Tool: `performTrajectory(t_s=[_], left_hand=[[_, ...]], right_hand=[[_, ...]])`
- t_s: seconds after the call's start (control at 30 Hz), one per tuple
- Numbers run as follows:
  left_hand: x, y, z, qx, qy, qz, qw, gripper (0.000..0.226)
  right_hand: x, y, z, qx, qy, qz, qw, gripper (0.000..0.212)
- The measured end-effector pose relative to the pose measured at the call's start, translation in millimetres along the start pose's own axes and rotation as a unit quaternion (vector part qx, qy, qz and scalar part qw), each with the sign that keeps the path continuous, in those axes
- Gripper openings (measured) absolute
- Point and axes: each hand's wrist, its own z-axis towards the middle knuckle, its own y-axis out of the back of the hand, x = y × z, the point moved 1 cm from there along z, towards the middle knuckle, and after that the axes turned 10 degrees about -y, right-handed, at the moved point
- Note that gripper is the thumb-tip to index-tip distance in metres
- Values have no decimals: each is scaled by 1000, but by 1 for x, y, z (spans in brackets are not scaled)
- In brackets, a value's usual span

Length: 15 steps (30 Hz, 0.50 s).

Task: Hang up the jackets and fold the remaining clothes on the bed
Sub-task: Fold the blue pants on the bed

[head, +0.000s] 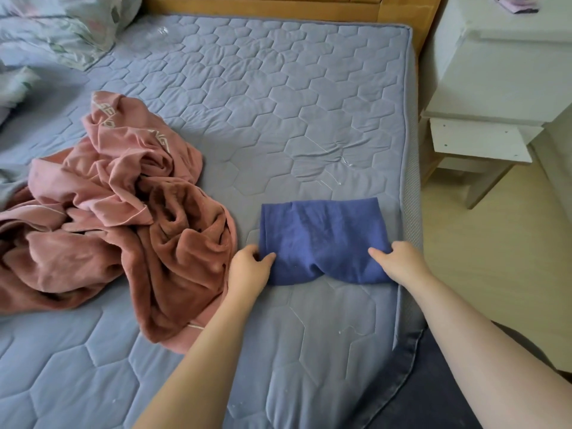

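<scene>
left grip (247, 269) and right grip (399, 261) each pinched a near corner of the folded blue garment (322, 239), thumbs on top and fingers tucked under the cloth, as it lay flat on the bed (278, 103) just beside the right edge. the garment's long axis ran crosswise, from one grip to the other, with its body stretching away from both toward the headboard (263, 4); neither hand was nearer, each holding its own corner. the likely next fold, carrying the near hem over to the far one, appeared to depend on that even hold. a crumpled heap of pink clothes (123, 212) lay unfolded toward the left edge, apart from the blue piece and closer to the left grip.
</scene>
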Motion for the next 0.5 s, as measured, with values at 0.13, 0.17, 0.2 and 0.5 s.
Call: performTrajectory(t_s=[0.13,0.17,0.2,0.5], left_hand=[[8,12,9,-8,-19,-42,999,34],[7,14,10,-9,-29,-36,999,35],[4,16,9,-16,-41,-19,999,33],[-10,-14,-42,-91,-520,188,828,21]], right_hand=[[-7,9,6,-52,-6,121,991,39],[-8,9,4,-67,-1,116,991,45],[-8,7,2,-81,3,99,992,45],[16,-6,-41,-220,425,-75,875,55]])
